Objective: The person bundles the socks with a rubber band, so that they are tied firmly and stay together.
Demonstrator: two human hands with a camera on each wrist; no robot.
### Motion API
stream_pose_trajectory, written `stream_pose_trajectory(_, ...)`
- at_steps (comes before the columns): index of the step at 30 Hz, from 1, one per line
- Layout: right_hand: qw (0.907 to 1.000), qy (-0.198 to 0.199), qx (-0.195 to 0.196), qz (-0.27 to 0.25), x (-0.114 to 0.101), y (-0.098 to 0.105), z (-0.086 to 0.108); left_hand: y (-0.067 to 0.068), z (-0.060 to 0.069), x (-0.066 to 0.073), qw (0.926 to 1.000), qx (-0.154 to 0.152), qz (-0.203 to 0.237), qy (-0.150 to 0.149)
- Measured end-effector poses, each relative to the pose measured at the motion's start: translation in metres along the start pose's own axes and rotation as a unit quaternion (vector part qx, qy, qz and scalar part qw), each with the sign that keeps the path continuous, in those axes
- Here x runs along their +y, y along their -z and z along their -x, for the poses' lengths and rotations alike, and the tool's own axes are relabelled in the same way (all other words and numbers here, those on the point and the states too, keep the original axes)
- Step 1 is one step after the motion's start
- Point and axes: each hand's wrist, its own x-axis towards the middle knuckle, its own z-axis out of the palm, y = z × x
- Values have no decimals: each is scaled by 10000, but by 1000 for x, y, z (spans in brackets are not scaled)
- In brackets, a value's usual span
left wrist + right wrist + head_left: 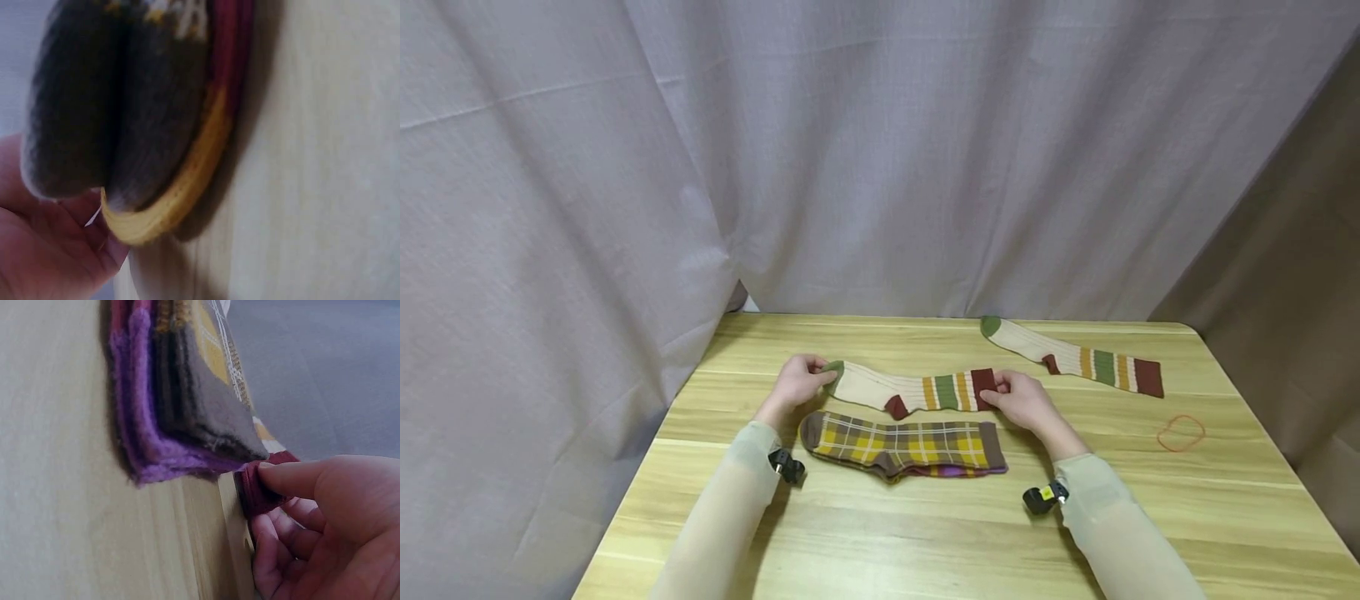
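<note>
Fingers of the left hand (795, 383) and right hand (1026, 403) are closed in pinches on the two ends of one striped sock (917, 393): the green toe is gripped by the left, the dark red cuff by the right. The sock is held out lengthwise at the middle of the table (880, 533), its heel turned to the near side; whether it is lifted from the wood cannot be told. Just in front of it, plaid socks (910, 442) are laid roughly parallel, toes to the left. Beneath them a purple-cuffed layer (145, 415) is exposed — in the left wrist view, grey-brown toes are seen over a yellow one, with the left hand partly hidden behind. A second sock (1060, 352), striped alike, is placed well apart at the far right, on a slant, its toe near the back edge. Nearer than its cuff, an orange band (1180, 451) is laid as a loose loop. A small camera is worn on each wrist — both in black. The table is backed by a grey curtain (887, 167).
</note>
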Motion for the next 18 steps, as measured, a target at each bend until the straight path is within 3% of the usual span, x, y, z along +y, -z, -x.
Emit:
stream_pose_trajectory(5,9995,122,200,-215,-1,2,1,-2,2,2,9980,210,594,34)
stream_pose_trajectory(9,9976,103,414,-552,-3,5,4,-4,6,6,9910,388,1279,44)
stream_pose_trajectory(13,9911,-17,682,-1145,-7,10,11,-4,14,15,9799,740,1853,62)
stream_pose_trajectory(18,9795,-166,1011,-1732,-17,17,24,0,26,22,9608,933,2610,-48)
